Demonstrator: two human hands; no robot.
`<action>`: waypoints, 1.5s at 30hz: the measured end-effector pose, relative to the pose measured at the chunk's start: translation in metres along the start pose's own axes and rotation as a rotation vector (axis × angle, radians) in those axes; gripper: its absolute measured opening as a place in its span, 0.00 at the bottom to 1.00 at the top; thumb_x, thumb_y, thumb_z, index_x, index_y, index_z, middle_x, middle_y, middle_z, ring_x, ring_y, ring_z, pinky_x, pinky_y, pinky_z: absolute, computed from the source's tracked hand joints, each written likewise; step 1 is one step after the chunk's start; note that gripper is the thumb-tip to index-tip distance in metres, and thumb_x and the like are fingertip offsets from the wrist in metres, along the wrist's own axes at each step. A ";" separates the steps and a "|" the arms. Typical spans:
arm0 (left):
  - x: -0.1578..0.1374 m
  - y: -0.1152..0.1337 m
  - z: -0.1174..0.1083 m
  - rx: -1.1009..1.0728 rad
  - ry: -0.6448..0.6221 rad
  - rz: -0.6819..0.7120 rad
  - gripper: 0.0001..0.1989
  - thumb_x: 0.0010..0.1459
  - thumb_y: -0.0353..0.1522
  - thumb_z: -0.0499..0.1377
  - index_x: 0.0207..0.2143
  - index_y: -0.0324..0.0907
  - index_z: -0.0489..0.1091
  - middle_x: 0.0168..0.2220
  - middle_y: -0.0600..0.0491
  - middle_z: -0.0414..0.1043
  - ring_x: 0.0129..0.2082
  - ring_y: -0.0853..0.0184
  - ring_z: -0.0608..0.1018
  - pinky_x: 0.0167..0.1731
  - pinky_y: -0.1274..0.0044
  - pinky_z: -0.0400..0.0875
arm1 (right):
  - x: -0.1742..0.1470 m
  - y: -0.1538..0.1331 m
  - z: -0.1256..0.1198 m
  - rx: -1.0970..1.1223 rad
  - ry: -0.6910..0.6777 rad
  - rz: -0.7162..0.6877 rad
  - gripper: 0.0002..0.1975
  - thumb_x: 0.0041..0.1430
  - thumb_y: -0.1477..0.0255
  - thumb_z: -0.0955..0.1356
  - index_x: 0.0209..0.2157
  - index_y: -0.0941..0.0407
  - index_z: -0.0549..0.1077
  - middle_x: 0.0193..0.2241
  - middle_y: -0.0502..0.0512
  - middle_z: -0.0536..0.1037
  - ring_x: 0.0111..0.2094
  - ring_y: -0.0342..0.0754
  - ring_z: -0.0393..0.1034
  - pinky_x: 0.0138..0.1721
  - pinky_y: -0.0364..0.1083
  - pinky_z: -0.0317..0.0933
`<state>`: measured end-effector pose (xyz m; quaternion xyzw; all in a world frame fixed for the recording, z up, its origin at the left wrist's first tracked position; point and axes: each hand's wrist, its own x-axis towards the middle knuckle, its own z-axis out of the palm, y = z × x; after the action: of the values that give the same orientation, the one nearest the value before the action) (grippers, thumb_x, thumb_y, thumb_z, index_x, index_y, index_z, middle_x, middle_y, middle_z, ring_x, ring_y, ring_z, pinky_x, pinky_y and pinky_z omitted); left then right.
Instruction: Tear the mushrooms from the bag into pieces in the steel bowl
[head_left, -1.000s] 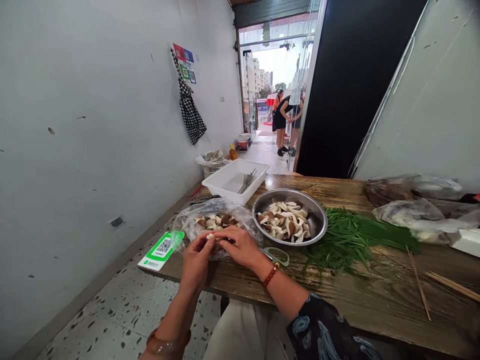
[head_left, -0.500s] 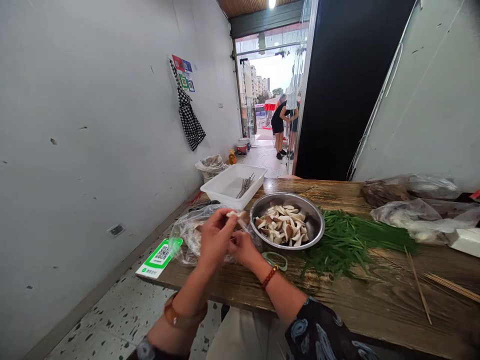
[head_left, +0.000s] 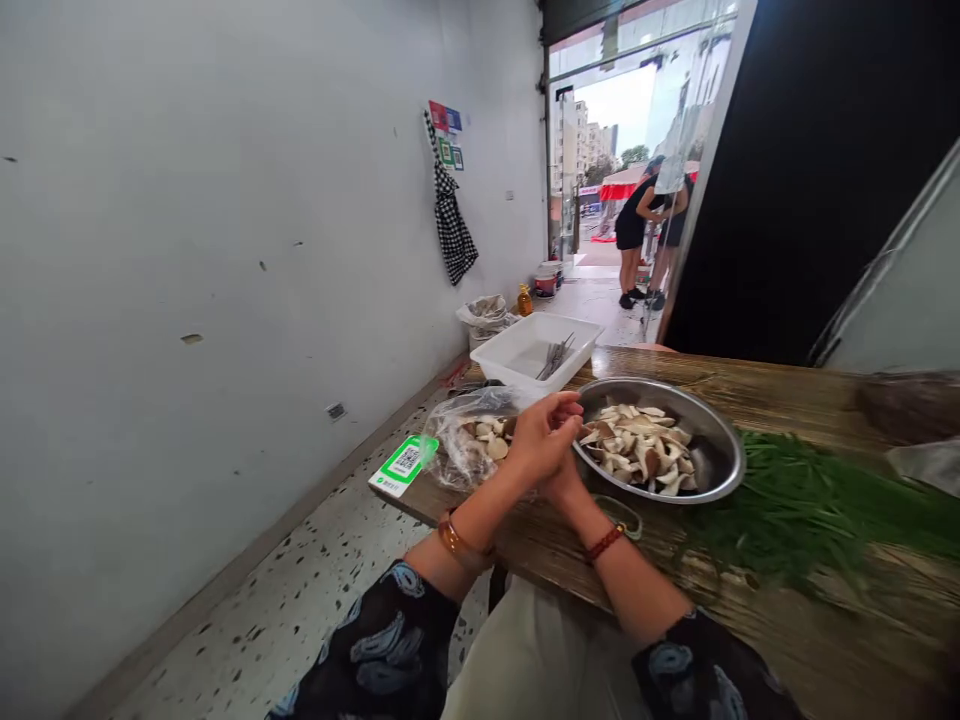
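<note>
My left hand [head_left: 546, 436] is at the left rim of a steel bowl [head_left: 731, 478], its fingers curled together. Whatever they hold, if anything, does not show. Close against it is my right hand [head_left: 567, 482], its fingers mostly hidden behind the left one. Torn pieces of oyster mushroom [head_left: 637, 445], white with brown caps, are heaped in the bowl. To the left of my hands, a clear plastic bag [head_left: 450, 455] lies open with more mushrooms [head_left: 491, 437] in it.
Behind the bag stands a white plastic tray [head_left: 510, 360] with thin metal skewers [head_left: 556, 356]. Green leafy stalks [head_left: 810, 500] spread right of the bowl. A green QR-code card [head_left: 405, 465] lies at the table's left edge. Two figures [head_left: 641, 235] show by the glass door.
The view has swung left, so the table sits further right. My hands have shifted from over the bag toward the bowl's rim. The pale mushroom piece in my left fingers no longer shows.
</note>
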<state>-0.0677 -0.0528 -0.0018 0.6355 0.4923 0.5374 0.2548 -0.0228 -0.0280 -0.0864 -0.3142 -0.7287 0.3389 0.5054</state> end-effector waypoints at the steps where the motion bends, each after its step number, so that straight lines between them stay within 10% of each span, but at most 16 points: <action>1: -0.005 -0.005 -0.014 0.014 0.034 -0.021 0.15 0.53 0.29 0.57 0.45 0.39 0.72 0.38 0.47 0.77 0.34 0.66 0.77 0.38 0.73 0.73 | 0.000 0.002 -0.002 0.028 -0.007 0.006 0.15 0.62 0.72 0.61 0.47 0.59 0.73 0.40 0.62 0.78 0.42 0.53 0.72 0.44 0.51 0.68; 7: -0.014 -0.051 -0.104 0.339 0.217 -0.093 0.12 0.53 0.32 0.57 0.40 0.39 0.74 0.39 0.46 0.77 0.36 0.63 0.77 0.39 0.72 0.72 | -0.002 0.008 -0.008 0.068 0.045 0.082 0.26 0.58 0.71 0.61 0.58 0.59 0.64 0.48 0.64 0.75 0.41 0.52 0.73 0.46 0.54 0.68; 12: 0.001 -0.087 -0.137 0.583 0.144 -0.002 0.19 0.49 0.26 0.59 0.46 0.38 0.71 0.53 0.43 0.70 0.52 0.58 0.72 0.54 0.65 0.65 | -0.002 0.018 -0.008 -0.090 0.062 -0.005 0.25 0.58 0.72 0.60 0.57 0.59 0.67 0.54 0.63 0.71 0.54 0.55 0.66 0.58 0.59 0.57; 33: -0.026 -0.075 -0.093 1.029 -0.086 -0.114 0.06 0.56 0.33 0.58 0.33 0.41 0.72 0.36 0.46 0.70 0.38 0.60 0.72 0.38 0.71 0.64 | -0.006 0.011 -0.012 -0.084 -0.004 -0.054 0.16 0.59 0.73 0.60 0.43 0.55 0.76 0.42 0.60 0.78 0.46 0.53 0.71 0.50 0.55 0.63; 45: -0.040 -0.072 -0.098 0.161 0.095 -0.159 0.06 0.49 0.30 0.58 0.32 0.40 0.71 0.31 0.52 0.72 0.32 0.68 0.72 0.34 0.77 0.65 | -0.005 -0.003 -0.014 -0.043 -0.034 -0.066 0.16 0.60 0.73 0.60 0.45 0.57 0.74 0.44 0.60 0.77 0.45 0.52 0.70 0.48 0.53 0.65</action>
<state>-0.1823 -0.0809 -0.0520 0.5868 0.5942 0.5036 0.2211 -0.0080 -0.0308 -0.0832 -0.2952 -0.7542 0.3117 0.4969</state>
